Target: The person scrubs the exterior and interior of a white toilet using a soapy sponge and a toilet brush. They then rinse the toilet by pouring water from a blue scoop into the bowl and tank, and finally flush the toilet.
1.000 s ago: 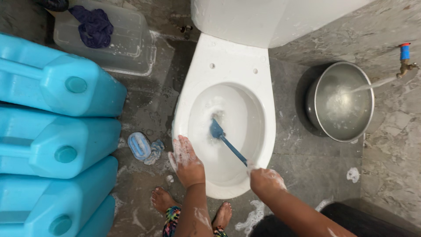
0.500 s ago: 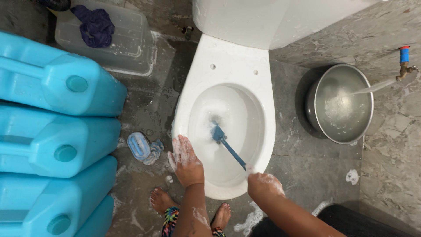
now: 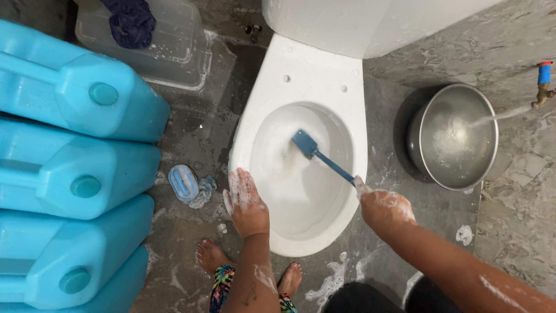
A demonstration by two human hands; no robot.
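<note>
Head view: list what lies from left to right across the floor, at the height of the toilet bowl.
Stacked turquoise plastic jerrycans → small light-blue scrub brush → soapy left hand on the white toilet → blue toilet brush → soapy right hand → round steel basin → wall tap.

Four blue jerrycans lie stacked along the left. A clear plastic tub behind them holds a dark blue cloth. A tap pours water into a steel basin on the wet, soapy floor.
</note>
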